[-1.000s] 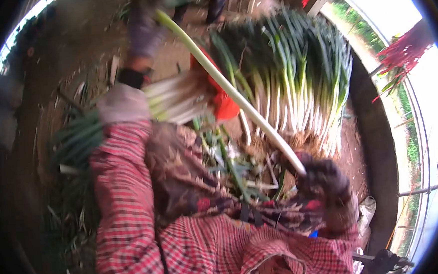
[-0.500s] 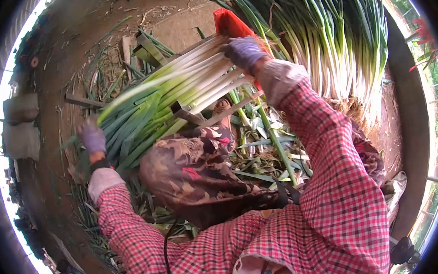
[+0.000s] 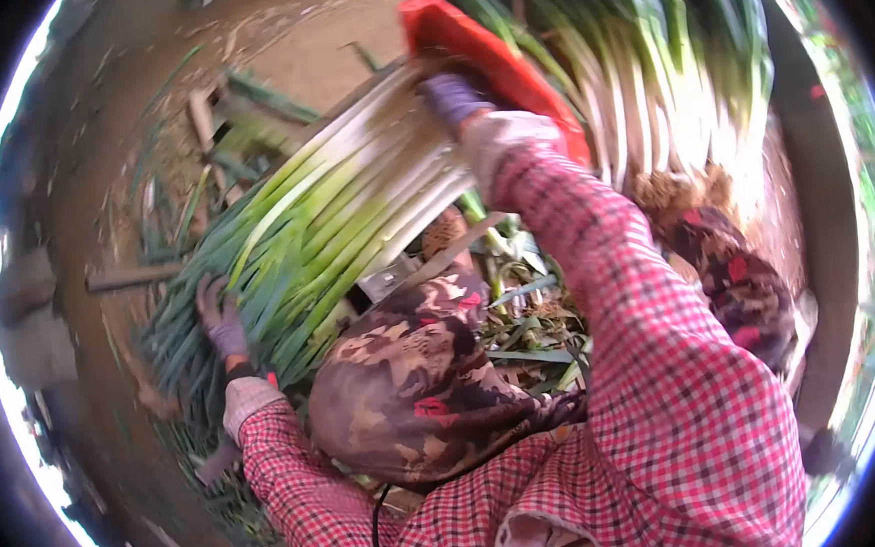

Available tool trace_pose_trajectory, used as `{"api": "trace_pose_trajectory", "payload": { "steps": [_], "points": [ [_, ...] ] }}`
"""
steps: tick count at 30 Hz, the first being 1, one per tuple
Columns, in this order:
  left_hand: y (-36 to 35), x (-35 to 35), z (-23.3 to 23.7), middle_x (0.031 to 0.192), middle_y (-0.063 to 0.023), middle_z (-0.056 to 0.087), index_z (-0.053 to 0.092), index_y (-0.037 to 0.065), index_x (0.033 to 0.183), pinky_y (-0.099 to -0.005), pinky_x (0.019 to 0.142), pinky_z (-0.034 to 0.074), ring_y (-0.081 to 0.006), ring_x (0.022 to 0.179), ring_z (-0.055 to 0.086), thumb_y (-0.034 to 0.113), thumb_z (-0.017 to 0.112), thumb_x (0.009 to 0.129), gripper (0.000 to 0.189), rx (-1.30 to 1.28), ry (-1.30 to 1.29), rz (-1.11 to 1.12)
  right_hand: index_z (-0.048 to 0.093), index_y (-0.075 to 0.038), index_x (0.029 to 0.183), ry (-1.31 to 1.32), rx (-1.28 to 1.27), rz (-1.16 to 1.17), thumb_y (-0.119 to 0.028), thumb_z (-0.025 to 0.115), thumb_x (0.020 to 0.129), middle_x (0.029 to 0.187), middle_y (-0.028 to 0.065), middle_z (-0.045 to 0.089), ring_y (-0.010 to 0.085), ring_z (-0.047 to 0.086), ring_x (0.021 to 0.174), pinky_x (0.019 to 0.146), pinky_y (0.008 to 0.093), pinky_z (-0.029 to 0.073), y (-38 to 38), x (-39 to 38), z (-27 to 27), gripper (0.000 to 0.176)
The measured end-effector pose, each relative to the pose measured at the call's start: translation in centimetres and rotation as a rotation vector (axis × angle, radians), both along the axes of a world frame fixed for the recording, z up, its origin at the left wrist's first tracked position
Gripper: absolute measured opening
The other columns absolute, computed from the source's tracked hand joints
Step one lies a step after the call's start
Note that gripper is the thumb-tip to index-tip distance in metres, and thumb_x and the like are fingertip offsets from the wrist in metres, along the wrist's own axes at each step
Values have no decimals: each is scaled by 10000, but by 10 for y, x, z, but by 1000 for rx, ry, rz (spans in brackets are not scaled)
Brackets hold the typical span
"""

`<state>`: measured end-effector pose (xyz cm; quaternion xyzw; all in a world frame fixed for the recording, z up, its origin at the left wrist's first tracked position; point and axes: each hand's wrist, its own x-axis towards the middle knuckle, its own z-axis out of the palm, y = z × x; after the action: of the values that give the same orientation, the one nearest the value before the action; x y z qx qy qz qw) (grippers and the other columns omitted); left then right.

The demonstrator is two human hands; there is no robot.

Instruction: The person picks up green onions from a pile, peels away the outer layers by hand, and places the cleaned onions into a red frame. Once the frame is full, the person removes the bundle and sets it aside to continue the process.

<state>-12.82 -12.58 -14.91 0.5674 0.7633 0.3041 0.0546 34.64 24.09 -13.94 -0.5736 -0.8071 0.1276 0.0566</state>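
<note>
A row of scallion stalks (image 3: 352, 178), likely large green onions, lies side by side across a low frame, white ends to the upper right and green leaves to the lower left. My left hand (image 3: 222, 322), in a purple glove, rests on the leaves with its fingers spread. At the white ends is my right hand (image 3: 457, 100), gloved too, its fingers blurred and partly hidden. A red plastic guard (image 3: 505, 64) stands just beyond that hand. A metal bracket (image 3: 386, 280) of the frame shows at the near side of the row.
At the upper right stands a large pile of green onions (image 3: 657, 90) with rooted ends toward me. Leaf scraps (image 3: 531, 333) cover the ground by my knee (image 3: 405, 396). A bar (image 3: 135, 276) sticks out to the left.
My left hand has come down from beside the leaf tips onto the leaves, its fingers now spread. The raised stalk now lies among the others. My right hand has shifted slightly along the white ends.
</note>
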Motion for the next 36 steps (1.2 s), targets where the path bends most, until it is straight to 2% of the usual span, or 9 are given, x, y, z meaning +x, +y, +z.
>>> {"api": "trace_pose_trajectory", "payload": {
  "steps": [4,6,7,10,14,18,21,26,36],
  "points": [
    [27,31,50,1264,-176,458,602,58,973,-393,1022,337,-322,1217,430,-49,604,738,258,-190,5,97,713,-83,904,-199,96,140,-135,506,835,849,166,683,300,670,776,664,424,551,-20,-17,-1,224],
    [45,18,59,1119,-175,554,617,74,991,-392,975,390,-322,1126,506,-41,596,733,283,-364,346,-64,696,-86,912,359,20,-137,-141,534,798,921,136,672,300,657,775,629,441,529,-51,-18,28,206],
    [52,47,111,1074,-178,583,626,83,1018,-393,961,404,-325,1081,538,-37,586,738,307,-572,354,-38,672,-127,980,237,459,204,-138,529,805,1092,112,613,296,642,825,666,430,525,-98,4,60,226],
    [94,106,191,1058,-152,619,621,72,1103,-362,920,434,-277,1019,577,-27,566,753,368,-1023,434,67,655,-159,1023,492,130,412,-136,563,793,1160,67,567,287,628,873,750,381,519,-200,61,118,249],
    [132,193,245,1075,-83,628,606,3,1124,-291,947,417,-177,1047,549,-6,563,817,310,-65,-169,-242,640,-108,1094,550,-517,102,-199,589,804,985,148,656,306,635,890,836,391,486,-253,188,91,308],
    [122,429,333,1070,-78,619,626,22,1064,-358,1009,374,-188,1037,558,25,589,828,239,73,-160,-635,653,-102,1048,327,-428,-430,-160,534,813,930,201,648,362,624,899,803,437,484,-247,295,13,269],
    [117,532,337,963,-85,631,642,58,1008,-361,953,405,-226,947,590,8,616,800,215,36,-190,-835,629,-69,1053,424,-190,-616,-193,522,841,904,225,637,384,618,873,775,456,487,-215,331,-25,268],
    [158,577,286,874,-90,639,637,89,957,-471,964,400,-262,847,616,24,642,736,231,-101,-174,-1085,419,-57,1307,370,-336,-730,-335,515,878,1270,225,495,378,487,1167,976,449,392,-135,355,-33,520],
    [202,604,257,853,-107,625,625,72,948,-473,974,389,-312,861,590,28,612,763,190,-293,-122,-1099,486,-79,1197,281,-525,-966,-348,713,750,1119,208,603,353,597,1037,886,412,476,-104,283,-93,569]
  ]
}}
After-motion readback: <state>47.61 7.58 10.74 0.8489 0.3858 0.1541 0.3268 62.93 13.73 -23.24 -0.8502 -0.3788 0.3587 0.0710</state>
